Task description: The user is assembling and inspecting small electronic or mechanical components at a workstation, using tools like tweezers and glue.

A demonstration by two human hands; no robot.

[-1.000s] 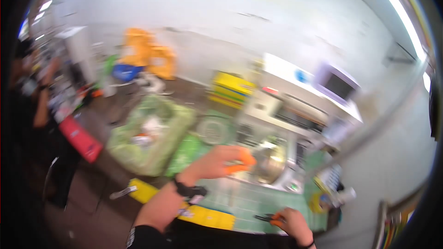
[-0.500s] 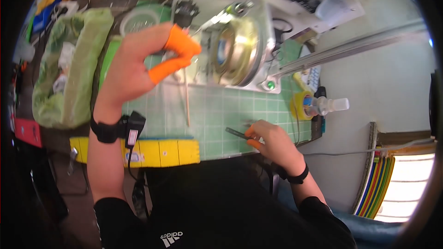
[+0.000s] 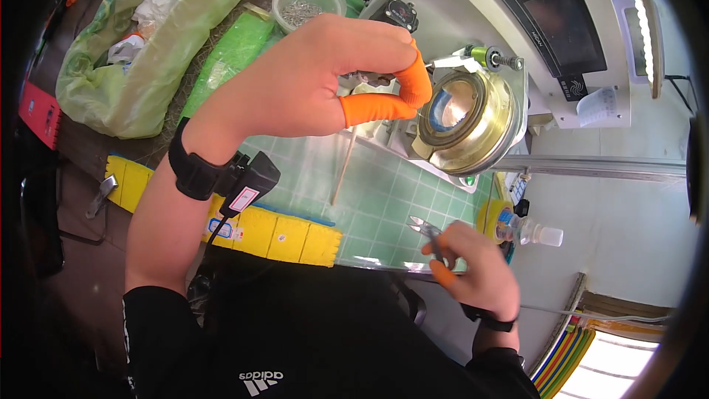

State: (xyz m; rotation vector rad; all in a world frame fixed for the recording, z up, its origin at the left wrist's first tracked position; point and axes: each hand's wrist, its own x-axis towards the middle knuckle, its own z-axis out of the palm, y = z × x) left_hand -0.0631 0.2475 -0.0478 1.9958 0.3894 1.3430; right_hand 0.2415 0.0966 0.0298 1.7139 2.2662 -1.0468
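My left hand [image 3: 314, 77] is closed in a pinch, with orange finger cots on thumb and forefinger. Its fingertips are by the round brass-coloured drum [image 3: 473, 118] of a machine; whatever they pinch is hidden or too small to make out. Below that hand a thin wooden stick [image 3: 345, 166] slants across the green gridded mat [image 3: 384, 214]. Closer to me on the right, my right hand [image 3: 480, 266] grips small metal snips [image 3: 428, 230], their pointed tips slightly apart over the mat. Orange cots cover fingers of this hand too.
The machine's white housing carries a dark screen [image 3: 550, 22]. A tub of small metal pieces [image 3: 306, 4] and a green-lined bin [image 3: 155, 52] stand to the left. Yellow strip [image 3: 295, 236] along the mat's near edge. Yellow tape roll [image 3: 491, 218] and clear bottle [image 3: 539, 235] at right.
My view has shifted toward the machine. My left hand has moved right, up to the brass drum, still pinched. In my right hand the snips have turned, their tips now pointing away from me.
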